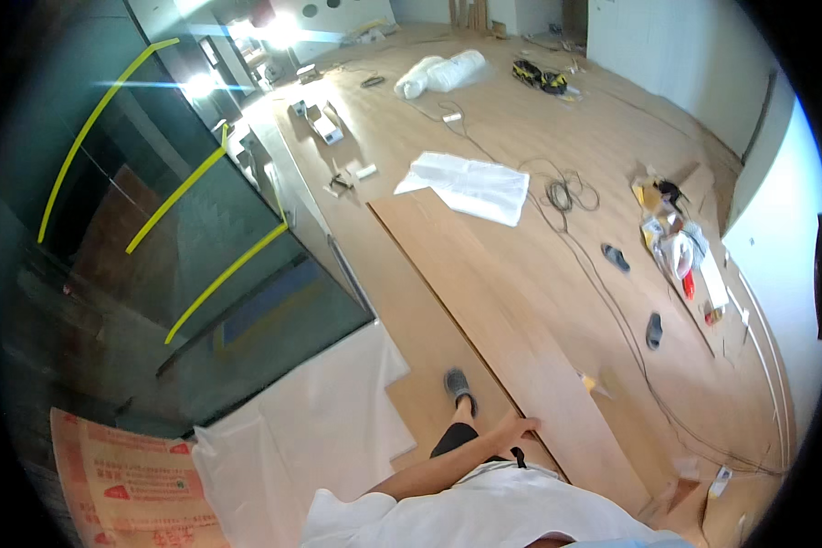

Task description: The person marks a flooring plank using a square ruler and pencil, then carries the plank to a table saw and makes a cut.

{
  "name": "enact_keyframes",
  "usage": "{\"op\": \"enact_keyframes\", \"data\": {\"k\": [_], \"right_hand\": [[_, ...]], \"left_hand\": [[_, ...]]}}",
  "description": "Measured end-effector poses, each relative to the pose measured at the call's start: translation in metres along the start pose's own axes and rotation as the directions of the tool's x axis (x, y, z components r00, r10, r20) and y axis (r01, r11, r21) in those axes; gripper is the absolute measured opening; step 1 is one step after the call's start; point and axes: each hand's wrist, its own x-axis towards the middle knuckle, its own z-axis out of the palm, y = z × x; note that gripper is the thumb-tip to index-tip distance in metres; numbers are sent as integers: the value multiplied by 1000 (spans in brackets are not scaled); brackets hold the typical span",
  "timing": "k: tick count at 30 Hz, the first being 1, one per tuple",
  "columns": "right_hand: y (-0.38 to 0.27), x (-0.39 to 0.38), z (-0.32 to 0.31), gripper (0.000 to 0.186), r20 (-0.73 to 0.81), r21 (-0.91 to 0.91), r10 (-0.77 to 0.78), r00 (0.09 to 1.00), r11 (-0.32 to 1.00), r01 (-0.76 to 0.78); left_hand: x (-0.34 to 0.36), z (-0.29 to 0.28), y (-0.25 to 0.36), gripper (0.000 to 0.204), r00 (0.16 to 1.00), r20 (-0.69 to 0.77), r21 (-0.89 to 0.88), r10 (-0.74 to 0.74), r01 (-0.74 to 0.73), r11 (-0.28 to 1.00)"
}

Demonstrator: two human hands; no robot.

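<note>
My left hand [515,429] is closed over the left edge of a long, light-brown wooden panel [498,301]. The thumb side rests on the face of the panel; the other fingers are partly hidden at its edge. This panel stretches from beside my body away toward the far floor, and a dark gap runs along its left side. My right hand is out of sight. Just left of the panel is my foot in a grey clog [458,385].
Glass panes with yellow tape strips [233,281] stand at the left, above white sheeting [310,416] and orange printed sheeting [146,479]. A white plastic sheet [470,187], coiled cable [562,192], two dark slippers [616,257] and a pile of tools and bags [680,247] lie on the floor.
</note>
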Motion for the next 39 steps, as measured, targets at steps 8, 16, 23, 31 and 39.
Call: {"op": "enact_keyframes", "data": {"k": [8,16,23,31,39], "right_hand": [[-318,51,-9,43,13,145,87,996,986,-88],[-636,93,67,45,72,311,148,986,936,-163],[-925,151,119,46,190,423,129,973,884,-200],[-1328,223,127,54,63,474,-171,983,872,121],[-1673,150,116,53,-6,476,-261,965,849,232]], "left_hand": [[160,-104,281,45,990,136,34,-28,24,999],[348,-288,477,27,1000,12,38,7,-8,999],[423,-394,686,38,989,-143,-78,-31,20,997],[540,-572,913,41,958,-225,-122,178,-209,970],[622,-754,1131,34,965,-226,-296,131,-196,935]]}}
